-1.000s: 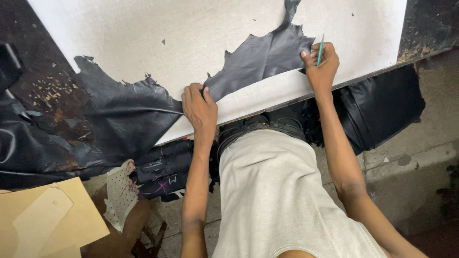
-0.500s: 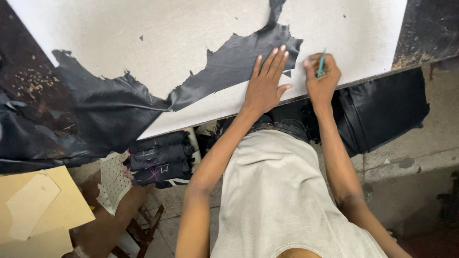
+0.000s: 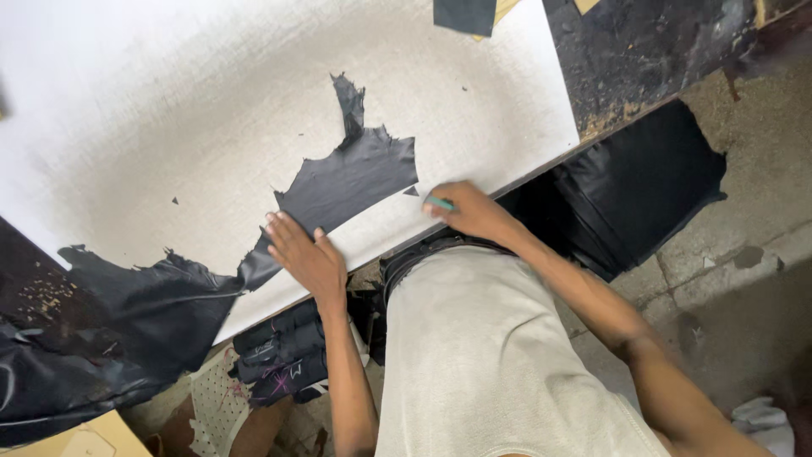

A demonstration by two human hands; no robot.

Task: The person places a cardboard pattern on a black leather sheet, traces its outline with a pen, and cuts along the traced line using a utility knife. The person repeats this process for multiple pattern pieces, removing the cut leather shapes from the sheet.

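Note:
A ragged sheet of black leather (image 3: 338, 182) lies across a white cutting board (image 3: 211, 127), trailing off its left edge in a crumpled heap (image 3: 93, 338). My left hand (image 3: 303, 254) rests flat on the board, fingers apart, at the lower edge of the leather. My right hand (image 3: 469, 211) sits near the board's front edge, fingers closed around a small teal tool (image 3: 440, 203), just right of the leather. A tiny black offcut (image 3: 411, 191) lies beside that tool.
More black leather (image 3: 643, 186) hangs below the board's right side. Folded dark pieces (image 3: 279, 355) are stacked under the board near my legs. A dark worn tabletop (image 3: 643, 51) borders the board. Tan card patterns (image 3: 85, 436) lie at the lower left.
My left hand moved left along the leather and back onto the board's lower part. The right hand shifted down toward the front edge, still gripping the teal tool. The view swung right.

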